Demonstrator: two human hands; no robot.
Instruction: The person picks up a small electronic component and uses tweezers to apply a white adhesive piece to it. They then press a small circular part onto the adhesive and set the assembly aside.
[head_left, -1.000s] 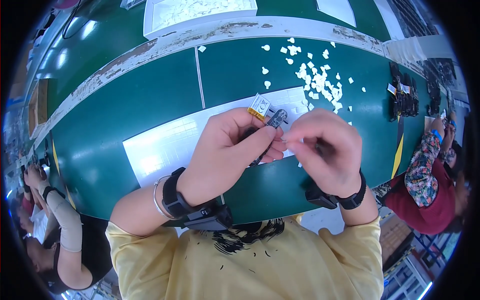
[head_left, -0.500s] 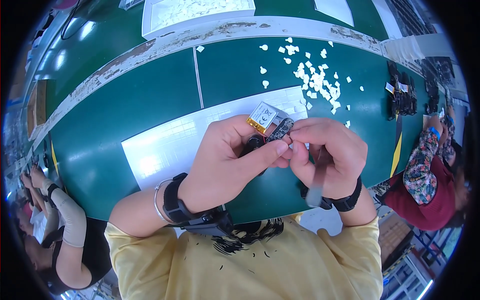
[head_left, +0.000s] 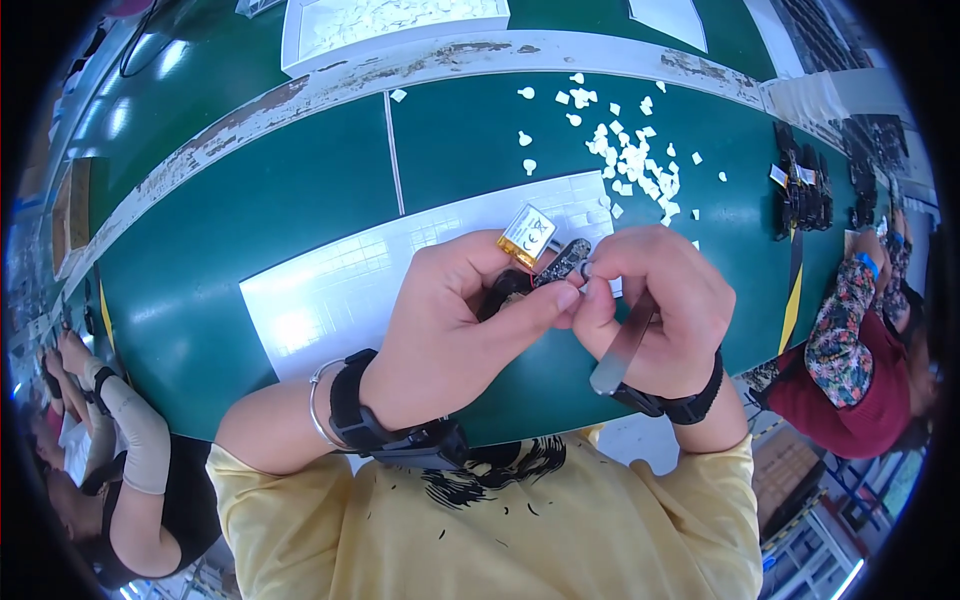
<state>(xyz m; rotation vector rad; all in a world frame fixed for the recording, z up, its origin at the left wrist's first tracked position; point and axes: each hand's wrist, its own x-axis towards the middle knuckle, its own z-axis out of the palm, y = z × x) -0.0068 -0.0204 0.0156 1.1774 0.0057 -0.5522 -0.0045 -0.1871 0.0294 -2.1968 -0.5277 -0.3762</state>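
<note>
My left hand (head_left: pixel 450 320) is closed around a small black electronic device (head_left: pixel 503 290). Its dark circuit board (head_left: pixel 563 264) sticks out above my thumb, and a silver pouch battery (head_left: pixel 527 232) with a gold-coloured edge stands beside it. A bit of red wire shows between the two. My right hand (head_left: pixel 665 310) pinches a tiny greyish part (head_left: pixel 587 268) at the board's right end; its kind is too small to tell. Tucked in the same hand is a flat grey metal tool (head_left: pixel 622 352), its blunt end pointing down toward me. My fingers hide much of the device.
A white gridded sheet (head_left: pixel 320 310) lies under my hands on the green table (head_left: pixel 180 330). Beyond it are scattered small white pieces (head_left: pixel 635 160). A white tray (head_left: pixel 295 40) stands past the worn ledge (head_left: pixel 430 62). Black devices (head_left: pixel 805 190) are piled right; co-workers sit on both sides.
The grey tool has swung left and shows more of its length. My right hand has shifted slightly up at the board's end, where a greyish part now shows. My left hand keeps its hold.
</note>
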